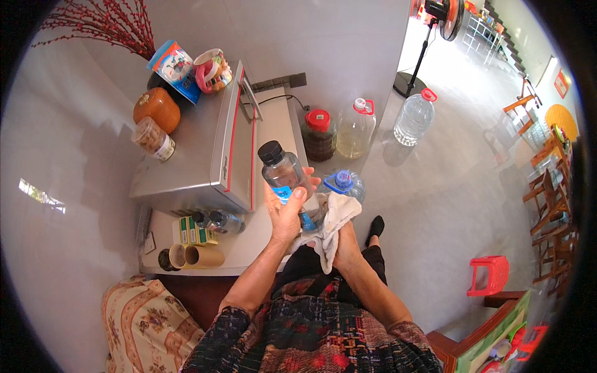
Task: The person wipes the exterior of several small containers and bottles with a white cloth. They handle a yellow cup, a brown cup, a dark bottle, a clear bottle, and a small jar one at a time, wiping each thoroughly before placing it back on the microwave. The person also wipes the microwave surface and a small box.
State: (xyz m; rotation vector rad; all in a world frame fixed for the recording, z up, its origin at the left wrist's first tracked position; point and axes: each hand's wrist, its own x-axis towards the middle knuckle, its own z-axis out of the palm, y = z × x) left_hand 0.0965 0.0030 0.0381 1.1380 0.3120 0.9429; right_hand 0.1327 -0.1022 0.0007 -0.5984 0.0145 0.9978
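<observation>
A clear plastic bottle point(286, 173) with a black cap and blue label is tilted in front of me, cap towards the upper left. My left hand point(287, 212) grips it around the middle, thumb across the near side. A whitish cloth point(336, 219) is bunched in my right hand point(347, 245) and pressed to the bottle's lower end. The cloth hides most of my right fingers and part of the bottle's base. Two similar black-capped bottles point(227, 222) lie by green-and-yellow boxes point(189, 229) on the white counter point(254, 242) to the left.
On the counter stands a silver appliance point(186, 168) carrying a mug point(213, 71), a pouch point(175, 70), an orange-brown jar point(157, 111) and a plastic tub point(154, 139). Several large jugs, one blue-capped point(343, 182), stand on the floor. A red stool point(488, 276) and a standing fan point(422, 51) are at right.
</observation>
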